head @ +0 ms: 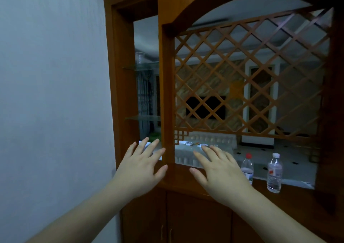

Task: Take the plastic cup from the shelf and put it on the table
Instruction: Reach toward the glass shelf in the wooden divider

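Observation:
A clear plastic cup [139, 58] stands upright on the upper glass shelf [134, 68] inside the narrow left bay of a wooden cabinet. My left hand [142, 168] is raised well below the cup, fingers spread, holding nothing. My right hand [219, 172] hovers beside it in front of the cabinet's counter, also spread and empty. Through the opening, a table [188, 150] with a pale cloth shows in the room beyond.
A second glass shelf [143, 117] sits lower in the same bay. A wooden lattice screen [249, 79] fills the arched opening on the right. Two water bottles [247, 168] [274, 173] stand on the counter. A plain wall [52, 94] is at left; cabinet doors [195, 220] are below.

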Demonstrator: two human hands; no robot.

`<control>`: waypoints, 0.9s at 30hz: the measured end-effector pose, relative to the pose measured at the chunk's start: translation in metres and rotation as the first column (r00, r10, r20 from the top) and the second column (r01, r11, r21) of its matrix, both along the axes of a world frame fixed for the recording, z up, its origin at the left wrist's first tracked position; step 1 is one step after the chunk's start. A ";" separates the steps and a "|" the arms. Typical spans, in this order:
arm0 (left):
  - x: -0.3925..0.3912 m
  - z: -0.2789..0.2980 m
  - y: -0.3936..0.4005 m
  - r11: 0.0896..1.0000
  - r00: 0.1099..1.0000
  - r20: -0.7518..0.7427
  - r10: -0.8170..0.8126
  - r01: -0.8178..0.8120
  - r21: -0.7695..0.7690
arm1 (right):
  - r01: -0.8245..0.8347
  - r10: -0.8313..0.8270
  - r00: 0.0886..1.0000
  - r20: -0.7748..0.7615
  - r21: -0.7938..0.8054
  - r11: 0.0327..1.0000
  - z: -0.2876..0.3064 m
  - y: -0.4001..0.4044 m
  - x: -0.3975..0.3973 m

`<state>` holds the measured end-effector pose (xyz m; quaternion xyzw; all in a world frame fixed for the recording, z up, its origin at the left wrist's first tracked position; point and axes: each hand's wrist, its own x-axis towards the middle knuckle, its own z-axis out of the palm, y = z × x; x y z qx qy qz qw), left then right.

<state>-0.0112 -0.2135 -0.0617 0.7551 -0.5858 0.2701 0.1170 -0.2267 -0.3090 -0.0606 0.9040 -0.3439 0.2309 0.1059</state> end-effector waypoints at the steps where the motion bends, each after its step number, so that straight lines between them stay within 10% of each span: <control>1: -0.002 -0.003 -0.011 1.000 1.000 -0.006 0.005 -0.005 0.000 | -0.002 0.002 1.000 0.001 0.004 1.000 -0.001 -0.011 -0.001; 27: 0.127 0.021 -0.087 0.979 0.970 -0.143 0.199 -0.191 0.068 | -0.198 0.206 0.977 -0.050 0.123 0.972 0.022 -0.117 0.202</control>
